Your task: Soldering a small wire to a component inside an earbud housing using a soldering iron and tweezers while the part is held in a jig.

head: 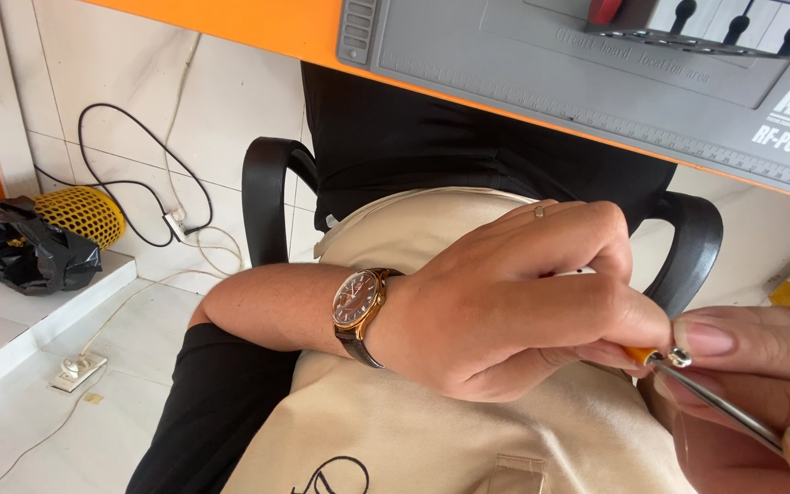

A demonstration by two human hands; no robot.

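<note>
My left hand point(514, 302), with a brown-strapped gold watch point(358, 306) on the wrist and a ring on one finger, is curled into a fist over my lap. It pinches the orange end point(640, 355) of a thin tool, and a bit of something white shows above the fingers. My right hand point(761, 384) comes in from the lower right. Its thumb and fingers grip the same tool's metal shaft point(724, 407). A small silver piece point(680, 357) sits where the shaft meets the orange part. Both hands hover over a beige apron point(413, 430).
A grey work mat point(596, 73) lies on an orange-edged table point(258, 23) at the top, with a tool rack point(706, 23) on it. A black chair armrest point(262, 197) stands on each side. On the white floor at left are a black bag point(20, 247), yellow netting point(84, 215), cables and a power strip point(77, 370).
</note>
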